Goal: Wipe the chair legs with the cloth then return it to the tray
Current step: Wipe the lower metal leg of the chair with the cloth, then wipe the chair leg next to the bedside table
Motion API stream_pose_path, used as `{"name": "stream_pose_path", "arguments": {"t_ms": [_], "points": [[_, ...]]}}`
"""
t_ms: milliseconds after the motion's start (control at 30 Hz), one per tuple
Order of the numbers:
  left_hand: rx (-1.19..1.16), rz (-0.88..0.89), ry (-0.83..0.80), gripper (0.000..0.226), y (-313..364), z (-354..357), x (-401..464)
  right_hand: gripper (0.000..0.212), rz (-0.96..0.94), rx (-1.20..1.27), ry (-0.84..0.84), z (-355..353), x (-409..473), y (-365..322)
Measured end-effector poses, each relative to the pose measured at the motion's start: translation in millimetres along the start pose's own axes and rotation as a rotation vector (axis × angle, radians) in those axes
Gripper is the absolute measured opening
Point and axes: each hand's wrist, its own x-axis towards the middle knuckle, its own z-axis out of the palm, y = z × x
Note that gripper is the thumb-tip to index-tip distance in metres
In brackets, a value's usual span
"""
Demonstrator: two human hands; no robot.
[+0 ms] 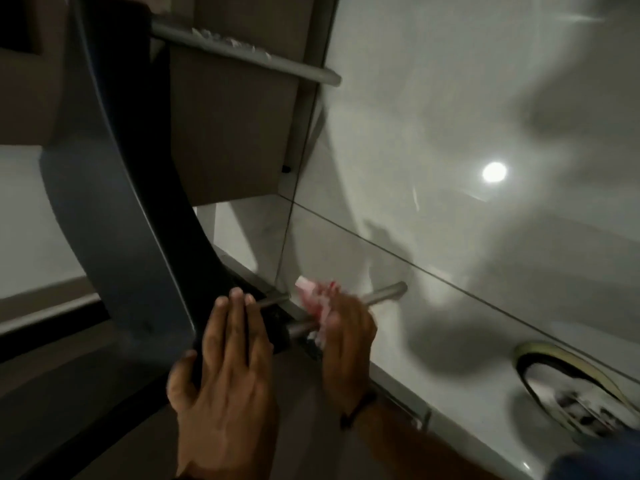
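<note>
Dim room, glossy pale floor point(450, 98). Right hand point(349, 327): clenched on pink cloth point(317, 297), wrapped round chair leg point(384, 294). Left hand point(225, 368): flat, fingers spread, bracing seat point(114, 220) beside leg. Cloth: soft, light; best gripped bunched. Tray point(568, 382), apparently: right of leg, blurred.

Your cloth point(317, 299) is pink and white with small red marks, and it is blurred. The leg point(382, 295) it wraps is plain grey metal, as is the upper leg point(242, 50), which carries pale whitish flecks along its top. The seat point(114, 188) is dark blue-grey, nearly black on its inner edge. The floor point(485, 98) is glossy pale grey tile with thin dark joints and one bright white glare spot. The tray point(568, 386) has an olive-yellow rim. Your right wrist bears a dark band point(358, 408). The panel point(232, 133) is dull brown.
</note>
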Motion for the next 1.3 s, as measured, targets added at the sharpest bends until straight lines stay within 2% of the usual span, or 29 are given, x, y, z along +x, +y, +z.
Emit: {"name": "stream_pose_path", "arguments": {"t_ms": [33,67,100,167,200,233,333,400,467,533,600,667,767,833,900,933,1133,1300], "points": [[-0.053,-0.023,-0.021,0.081,-3,2,5,0.046,-0.123,-0.009,-0.018,9,-4,-8],[-0.077,-0.037,-0.11,0.089,-4,-2,6,0.046,-0.21,-0.081,-0.037,12,-7,-22],[-0.097,-0.023,-0.147,0.089,-3,-6,7,0.045,-0.298,-0.105,-0.08,21,-17,-27],[-0.041,0.073,-0.203,0.08,-3,-16,4,0.047,-0.34,-0.131,-0.091,30,-23,-29],[0.009,0.097,-0.241,0.078,-4,-21,4,0.036,-0.33,-0.117,-0.057,26,-8,-25],[0.092,0.122,-0.24,0.074,-4,-22,2,0.024,-0.287,-0.121,-0.022,23,7,-12],[0.151,0.117,-0.186,0.052,0,-15,8,0.042,-0.103,-0.086,0.026,9,32,11],[0.121,0.104,-0.17,0.051,4,-9,9,0.036,0.007,-0.088,-0.063,1,44,48],[0.159,0.064,-0.213,0.052,3,-8,7,0.031,0.237,-0.071,-0.186,-11,68,79],[0.237,0.055,-0.209,0.054,-1,-8,5,0.035,0.477,-0.1,-0.222,-24,96,97],[0.339,0.049,-0.219,0.06,0,-14,2,0.043,0.572,-0.14,-0.282,-33,108,87],[0.258,0.029,-0.26,0.066,-8,-11,-6,0.042,0.555,-0.097,-0.325,-31,96,59],[-0.017,-0.046,-0.32,0.066,0,-17,-4,0.029,0.605,0.181,-0.333,-24,53,-11],[-0.136,-0.127,-0.197,0.069,5,-22,8,0.039,0.656,0.337,-0.316,-25,44,-62],[-0.158,-0.177,-0.304,0.077,2,-40,9,0.048,0.729,0.428,-0.248,-37,58,-109],[-0.163,-0.161,-0.299,0.075,-1,-55,11,0.051,0.74,0.462,-0.201,-47,71,-132],[-0.247,-0.119,0.164,0.056,-33,-165,78,0.062,0.417,0.421,-0.051,-80,165,-279],[-0.211,-0.033,0.293,0.057,-57,-207,183,0.032,0.218,0.338,0.031,-37,240,-341]]}}
